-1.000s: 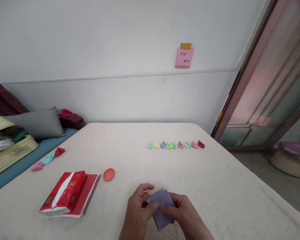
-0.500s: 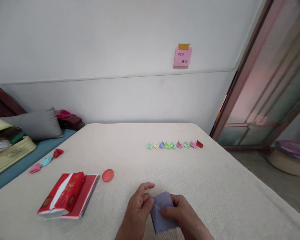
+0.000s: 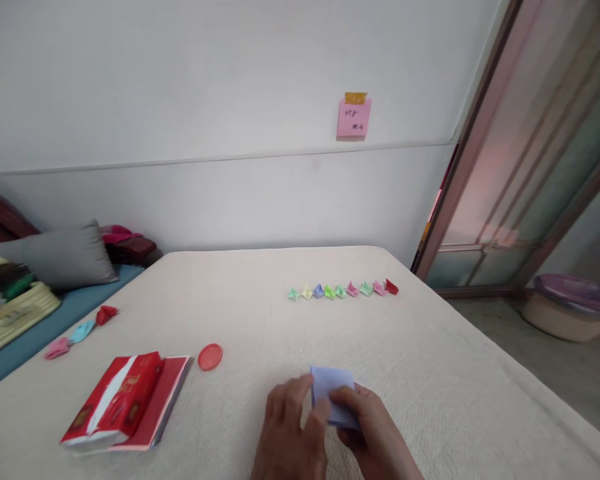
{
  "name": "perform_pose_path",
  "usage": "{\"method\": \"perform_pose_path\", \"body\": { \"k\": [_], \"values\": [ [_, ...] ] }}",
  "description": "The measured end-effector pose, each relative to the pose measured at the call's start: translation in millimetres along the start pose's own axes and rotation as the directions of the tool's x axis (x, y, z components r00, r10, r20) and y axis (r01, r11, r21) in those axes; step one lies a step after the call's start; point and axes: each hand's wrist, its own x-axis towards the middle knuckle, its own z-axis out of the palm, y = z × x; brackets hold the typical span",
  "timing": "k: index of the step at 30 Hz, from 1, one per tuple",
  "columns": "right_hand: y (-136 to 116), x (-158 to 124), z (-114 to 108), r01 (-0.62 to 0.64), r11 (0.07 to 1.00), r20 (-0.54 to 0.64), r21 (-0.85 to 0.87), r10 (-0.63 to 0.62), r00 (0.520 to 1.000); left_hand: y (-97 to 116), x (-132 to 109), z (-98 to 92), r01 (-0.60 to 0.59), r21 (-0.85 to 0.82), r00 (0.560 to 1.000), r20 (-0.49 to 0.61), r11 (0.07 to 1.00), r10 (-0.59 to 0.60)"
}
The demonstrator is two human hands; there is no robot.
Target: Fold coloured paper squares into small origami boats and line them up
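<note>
Both my hands meet low in the middle of the view over a cream cloth-covered table (image 3: 430,373). Between them is a small lavender paper square (image 3: 333,393), partly folded. My left hand (image 3: 293,430) has its fingers curled against the paper's left edge. My right hand (image 3: 373,433) pinches the paper from the lower right, thumb on top. Farther back on the table lies a row of several small folded paper pieces (image 3: 341,289) in green, yellow, blue, pink and red.
A red packet lying on a stack of red paper (image 3: 123,403) sits at the left, with a round red lid (image 3: 210,357) beside it. Three folded pieces (image 3: 80,329) lie near the left edge. A grey cushion (image 3: 55,255), a pink wall note (image 3: 353,117) and a basin (image 3: 570,310) surround the table.
The paper has turned flatter and moved slightly up and right between my hands. My left fingers have shifted over its left edge. The view has tilted a little to the right.
</note>
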Motion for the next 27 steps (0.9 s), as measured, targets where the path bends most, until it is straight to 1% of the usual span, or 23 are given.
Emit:
{"method": "perform_pose_path", "body": {
  "k": [1,2,3,4,5,6,7,8,9,10,11,12,13,14,15,16,19,21,22,24,27],
  "values": [
    [1.4,-0.2,-0.1,-0.004,1.000,0.012,0.025,0.004,1.000,0.2,1.0,0.9,-0.098,0.069,0.995,-0.028,0.993,0.100],
    [2.9,0.1,-0.4,-0.010,0.999,0.030,0.042,0.008,1.000,0.4,1.6,1.5,-0.159,0.101,0.985,-0.048,0.982,0.165],
    [4.1,0.8,-0.9,-0.015,0.999,0.053,0.049,0.012,0.999,0.6,1.5,1.7,-0.171,0.093,0.982,-0.063,0.981,0.178],
    [4.7,1.7,-1.5,-0.014,0.999,0.086,0.042,0.010,0.996,0.7,1.0,1.8,-0.131,0.046,0.988,-0.072,0.990,0.134],
    [4.4,2.5,-2.2,-0.003,1.000,0.126,0.024,0.000,0.992,0.6,0.1,1.8,-0.044,-0.034,0.996,-0.074,0.998,0.041],
    [3.4,3.2,-3.0,0.012,1.000,0.168,0.000,-0.012,0.986,0.1,-0.7,1.5,0.103,-0.132,0.992,-0.065,0.986,-0.112],
    [1.7,3.6,-3.7,0.033,0.999,0.202,-0.024,-0.028,0.979,-0.9,-1.2,1.0,0.292,-0.240,0.951,-0.033,0.926,-0.308],
    [-0.3,3.8,-4.4,0.062,0.997,0.212,-0.042,-0.051,0.976,-2.4,-1.2,0.3,0.483,-0.349,0.862,0.030,0.803,-0.505],
    [-2.0,4.1,-4.9,0.093,0.994,0.201,-0.052,-0.081,0.976,-4.5,-0.5,-0.7,0.634,-0.445,0.742,0.121,0.632,-0.659],
    [-3.2,4.5,-5.1,0.117,0.991,0.172,-0.065,-0.105,0.979,-7.0,0.8,-2.1,0.726,-0.525,0.621,0.225,0.443,-0.751],
    [-3.5,5.3,-5.1,0.132,0.988,0.142,-0.084,-0.119,0.983,-9.6,2.5,-3.7,0.768,-0.586,0.516,0.329,0.258,-0.791],
    [-2.7,6.4,-4.8,0.142,0.984,0.117,-0.106,-0.130,0.985,-12.2,4.5,-5.5,0.772,-0.629,0.440,0.424,0.092,-0.792],
    [-1.0,7.9,-4.0,0.151,0.980,0.103,-0.130,-0.138,0.985,-14.3,6.6,-7.2,0.753,-0.657,0.393,0.499,-0.041,-0.772],
    [1.5,9.4,-3.0,0.158,0.976,0.102,-0.153,-0.143,0.984,-15.8,8.3,-8.6,0.727,-0.673,0.366,0.550,-0.139,-0.750],
    [4.4,10.7,-1.7,0.171,0.970,0.114,-0.171,-0.153,0.982,-16.6,9.7,-9.6,0.705,-0.678,0.349,0.585,-0.206,-0.732],
    [7.2,11.6,-0.3,0.190,0.965,0.135,-0.182,-0.167,0.977,-16.7,10.5,-9.9,0.691,-0.680,0.340,0.607,-0.247,-0.719],
    [11.8,10.6,3.2,0.272,0.945,0.204,-0.183,-0.235,0.950,-15.0,9.8,-6.2,0.686,-0.668,0.337,0.642,-0.288,-0.688],
    [10.3,7.9,3.9,0.304,0.935,0.214,-0.184,-0.263,0.941,-14.1,7.9,-1.6,0.701,-0.649,0.337,0.666,-0.296,-0.665],
    [8.4,6.5,3.8,0.312,0.931,0.214,-0.190,-0.271,0.938,-14.1,7.0,0.4,0.707,-0.644,0.343,0.674,-0.292,-0.654],
    [3.9,4.4,3.0,0.329,0.921,0.219,-0.208,-0.284,0.933,-14.8,6.1,2.2,0.706,-0.650,0.370,0.677,-0.281,-0.637],
    [-1.2,3.2,2.0,0.337,0.911,0.241,-0.237,-0.281,0.929,-16.7,8.2,-2.5,0.677,-0.684,0.416,0.660,-0.272,-0.625]
  ]
}}
